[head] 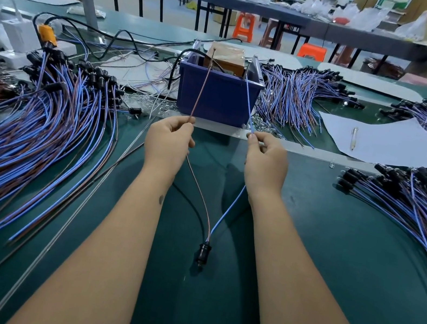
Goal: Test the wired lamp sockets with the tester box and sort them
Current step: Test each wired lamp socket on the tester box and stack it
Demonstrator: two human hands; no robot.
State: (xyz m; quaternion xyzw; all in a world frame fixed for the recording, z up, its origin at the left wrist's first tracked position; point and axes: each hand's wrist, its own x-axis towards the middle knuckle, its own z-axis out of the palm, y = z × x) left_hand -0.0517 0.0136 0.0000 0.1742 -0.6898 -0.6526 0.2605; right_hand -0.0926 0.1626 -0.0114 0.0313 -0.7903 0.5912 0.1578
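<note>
Head view: left hand (168,141) pinches the brown lead (201,91), right hand (265,161) pinches the blue lead (248,105); each grip closed on its wire, tips reaching up to the tester (226,59) in the blue bin (217,99). Socket (204,252) dangles below, between the forearms, over the surface (330,268). Keep both tips steady on separate contacts. Count: one socket in test, one tester, four piles visible.
</note>
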